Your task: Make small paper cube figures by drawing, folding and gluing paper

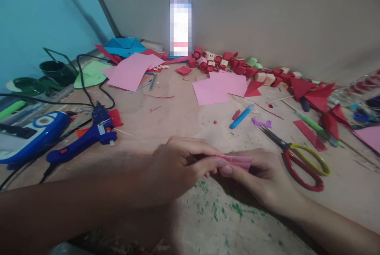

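A small folded piece of pink paper (242, 161) is held between both hands above the front of the table. My left hand (181, 164) pinches its left end between thumb and fingers. From the right, my right hand (261, 176) grips the same paper, its thumb on the near side and its fingers behind. The two thumbs nearly meet at the paper's lower left edge. Scissors (286, 146) with red and yellow handles lie open just right of my right hand. Beyond the hands are a blue pen (242, 116) and a purple paper piece (261, 122).
A blue glue gun (86, 140) and its black cable lie at left. Pink sheets (219, 88), red paper pieces and several small folded cubes (210, 65) line the back, near an upright lit phone (180, 29). A green cutter (314, 126) lies at right.
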